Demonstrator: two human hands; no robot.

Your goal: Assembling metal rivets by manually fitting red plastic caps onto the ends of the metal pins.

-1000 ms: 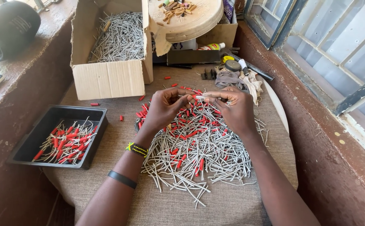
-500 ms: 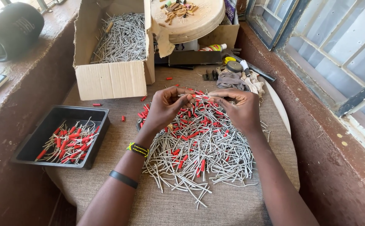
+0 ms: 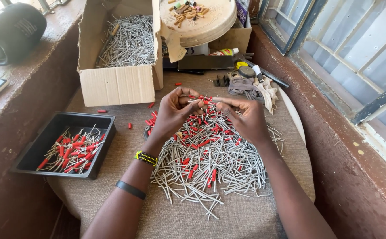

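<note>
Both hands are raised a little above the pile: the left hand point(image 3: 175, 108) and the right hand point(image 3: 241, 116) meet fingertip to fingertip, pinched narrow on 1 thin grey wire point(image 3: 210, 100), which lies roughly level between them with a small red sleeve point(image 3: 205, 102) at the pinch. Which hand bears the wire and which the sleeve I cannot tell.

To do this step well, I judge the wire should be held close to its end so that it does not bend, with the sleeve lined up along it and pushed straight, not at an angle.

Beneath the hands lies the heap of grey wires and red sleeves point(image 3: 210, 163) on the cloth-covered surface point(image 3: 175, 217). To the left, near the surface's edge, a black tray point(image 3: 29, 155) holds wires with red ends. Beyond it stands an open cardboard box point(image 3: 118, 84) of bare wires, and behind that a round wooden disc point(image 3: 202, 22) with small bits on it.

Compared with 1.0 s ago, the hands have lifted off the heap and drawn together; then they lay spread on the pile, picking.
</note>
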